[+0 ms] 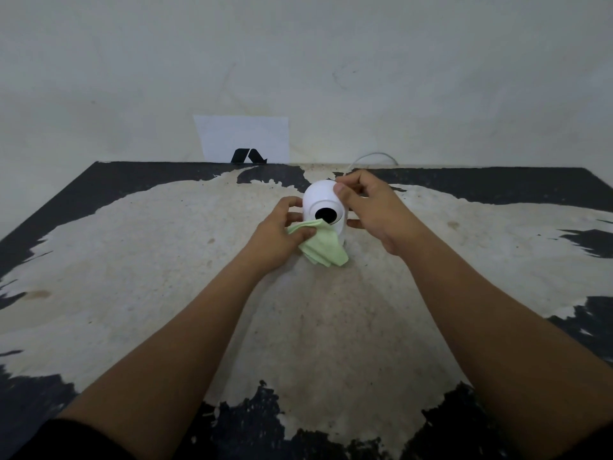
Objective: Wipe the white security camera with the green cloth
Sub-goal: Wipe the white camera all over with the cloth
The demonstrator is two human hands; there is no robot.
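The white security camera (pixel 321 198) stands upright on the table's far middle, its round black lens facing me. My left hand (pixel 277 235) pinches the pale green cloth (pixel 321 246) and presses its upper corner against the camera's lower front, just below the lens. The rest of the cloth hangs down in front of the camera's base and hides it. My right hand (pixel 371 207) grips the camera's right side, thumb on top of the dome, fingers wrapped behind it.
The worn table (pixel 166 260) is pale in the middle with black patches at its edges. A white cable (pixel 371 157) curves behind the camera toward the wall. A white sheet of paper (pixel 243 137) with a black mark leans against the wall.
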